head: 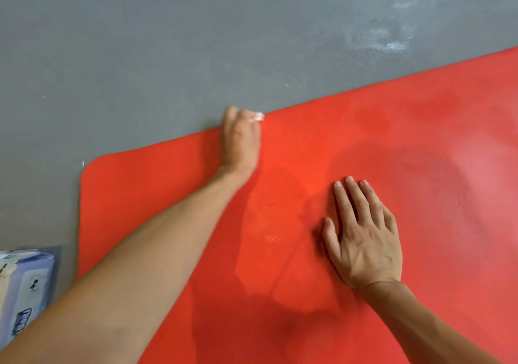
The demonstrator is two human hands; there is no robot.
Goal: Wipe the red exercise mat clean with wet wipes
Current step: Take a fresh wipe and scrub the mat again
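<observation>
Item: red, thin, foam-like exercise mat with rounded corner (350,145), laid flat on a grey, smooth floor (140,41); the far long edge and one corner are visible, the rest is cut off by the frame.

Item: white, crumpled wet wipe (258,116), seen only as a small tuft at the mat's far edge, clutched under the curled fingers of the left hand (241,139).

Right hand (364,237): laid flat on the mat, fingers straight and together, nothing held.

Item: pale blue, soft plastic pack of wet wipes (25,285), set on the floor just beside the mat's short end.

Handling, as judged: the mat is taken to be light, flexible and liable to creep or ruck under rubbing, so it is best pinned with a flat palm near the stroke. The wipe is taken to be limp and damp, and is best bunched in the fingers.
</observation>
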